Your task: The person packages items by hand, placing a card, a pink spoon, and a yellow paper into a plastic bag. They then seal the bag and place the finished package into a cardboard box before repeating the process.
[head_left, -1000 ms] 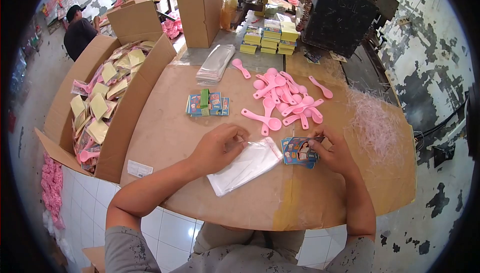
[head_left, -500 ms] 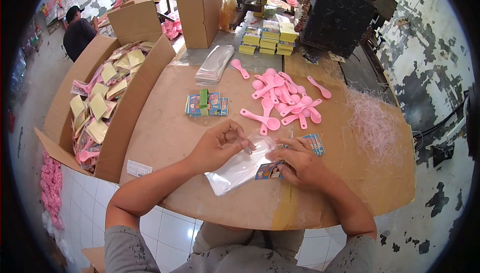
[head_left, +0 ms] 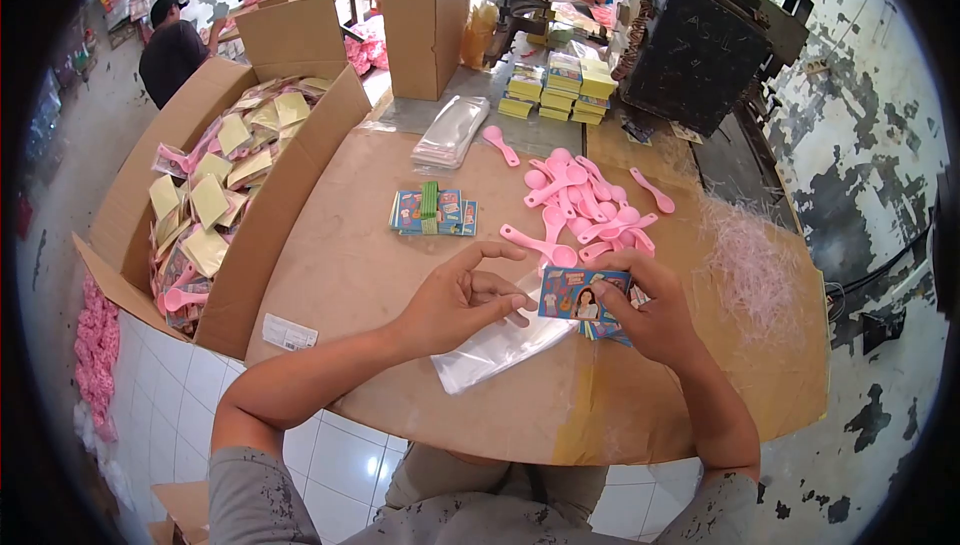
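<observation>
My right hand [head_left: 650,307] pinches a blue printed card [head_left: 575,295] between thumb and fingers, with its picture side facing me. Left of the card, my left hand [head_left: 465,300] hovers with curved fingers apart, close to the card's edge. Clear plastic bags [head_left: 490,353] lie on the cardboard-covered table below both hands. Part of their upper end is hidden by the card and fingers. More blue cards [head_left: 603,330] show under my right hand. Just beyond the hands lies a heap of pink plastic spoons [head_left: 570,190].
A green-banded card bundle [head_left: 432,213] and a stack of clear bags [head_left: 450,133] lie farther back. Left stands a carton [head_left: 285,220] of filled packets. Card stacks [head_left: 560,85], a black machine [head_left: 690,40], and shredded plastic [head_left: 755,245] are also there. Two people work beyond.
My right hand has raised the blue card and turned its picture side into view over the bags. My left hand's fingers have spread wider. The whole view has shifted slightly.
</observation>
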Action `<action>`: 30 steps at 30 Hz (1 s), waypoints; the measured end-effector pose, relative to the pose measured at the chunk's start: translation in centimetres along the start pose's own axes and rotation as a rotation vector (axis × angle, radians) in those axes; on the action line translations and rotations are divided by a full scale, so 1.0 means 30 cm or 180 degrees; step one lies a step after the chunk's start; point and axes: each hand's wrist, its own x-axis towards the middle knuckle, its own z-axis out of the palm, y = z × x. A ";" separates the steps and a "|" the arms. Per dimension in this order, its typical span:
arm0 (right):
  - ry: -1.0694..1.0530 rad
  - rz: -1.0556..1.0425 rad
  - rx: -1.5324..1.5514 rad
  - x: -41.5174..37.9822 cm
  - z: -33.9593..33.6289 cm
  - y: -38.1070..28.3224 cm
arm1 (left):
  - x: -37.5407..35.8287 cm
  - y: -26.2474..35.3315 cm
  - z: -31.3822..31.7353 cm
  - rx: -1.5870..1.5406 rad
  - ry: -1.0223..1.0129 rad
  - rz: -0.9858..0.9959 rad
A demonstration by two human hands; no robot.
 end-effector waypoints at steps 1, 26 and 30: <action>-0.0127 -0.0184 -0.0226 0.010 -0.002 -0.003 | -0.002 0.000 0.001 0.0004 -0.0025 0.0010; -0.0149 -0.0678 -0.2461 0.108 -0.036 0.262 | 0.014 -0.060 0.011 0.0152 -0.0095 0.0018; -0.0081 -0.0553 -0.2458 0.105 -0.010 0.289 | 0.006 -0.040 0.017 0.0104 -0.0160 -0.0137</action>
